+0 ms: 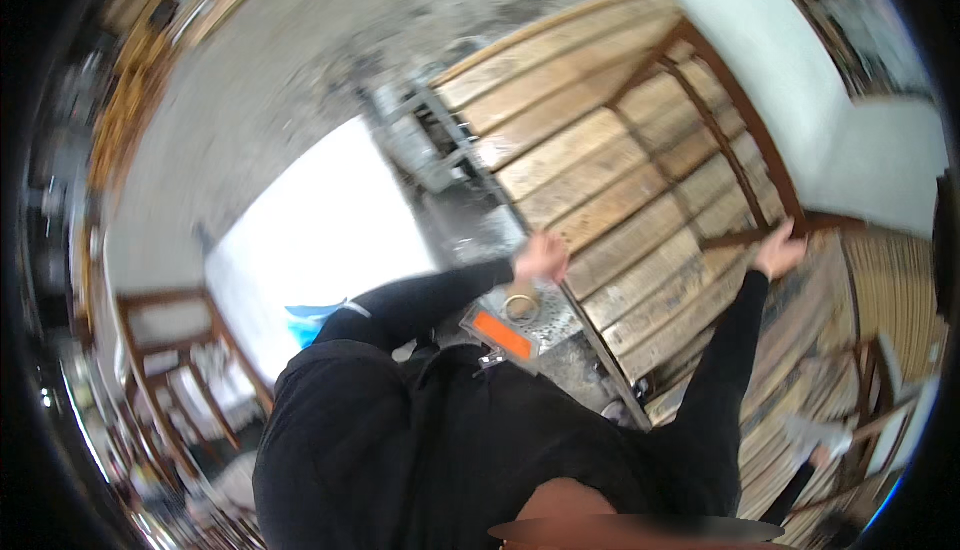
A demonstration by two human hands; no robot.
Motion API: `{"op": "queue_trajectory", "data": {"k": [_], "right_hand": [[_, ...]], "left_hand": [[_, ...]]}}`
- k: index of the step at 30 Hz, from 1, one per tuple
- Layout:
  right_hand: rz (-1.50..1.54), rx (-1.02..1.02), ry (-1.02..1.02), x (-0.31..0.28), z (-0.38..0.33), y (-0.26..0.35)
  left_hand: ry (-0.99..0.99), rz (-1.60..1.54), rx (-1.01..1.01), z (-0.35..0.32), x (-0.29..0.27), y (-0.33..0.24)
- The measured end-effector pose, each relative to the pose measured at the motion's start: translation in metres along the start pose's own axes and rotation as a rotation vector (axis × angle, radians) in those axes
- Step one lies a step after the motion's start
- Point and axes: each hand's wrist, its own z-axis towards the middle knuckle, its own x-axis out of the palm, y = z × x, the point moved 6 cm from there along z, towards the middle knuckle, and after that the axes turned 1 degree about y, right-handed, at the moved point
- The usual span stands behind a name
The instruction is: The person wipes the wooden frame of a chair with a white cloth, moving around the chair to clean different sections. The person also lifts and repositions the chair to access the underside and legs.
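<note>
A wooden chair with a dark brown frame [715, 130] and white padded seat [800, 80] lies tipped on a workbench of pale wooden planks [600, 150]. My right hand [780, 250] is closed around the end of one brown frame bar near the bench's edge. At the bench's near corner my left hand [543, 255] rests with its fingers curled against the plank edge; whether it grips the edge I cannot tell. Both my arms are in black sleeves.
Just below my left hand, a tape roll [520, 305] and an orange-faced flat object [503, 335] sit on a speckled grey surface. A white sheet [320, 240] covers the floor at left. More chair frames [165, 350] stand at lower left, with a metal stand [430, 140] beside the bench.
</note>
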Motion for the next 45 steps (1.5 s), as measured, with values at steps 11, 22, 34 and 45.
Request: {"op": "queue_trajectory", "data": {"k": [11, 22, 34, 45], "right_hand": [[0.441, 0.183, 1.620, 0.082, -0.587, 0.102], [0.770, -0.231, 1.685, 0.093, -0.788, 0.451], [0.815, 0.344, 2.718, -0.128, -1.089, 0.656], [1.040, 0.887, 2.563, -0.169, -1.155, 0.681]], "left_hand": [[-1.024, 0.129, -0.558, -0.475, -0.057, 0.120], [-2.084, 0.166, 0.117, -0.863, -0.019, 0.030], [-2.220, 0.961, -0.969, -1.229, -0.048, 0.058], [-1.767, 0.089, -1.061, -1.347, -0.115, 0.159]]}}
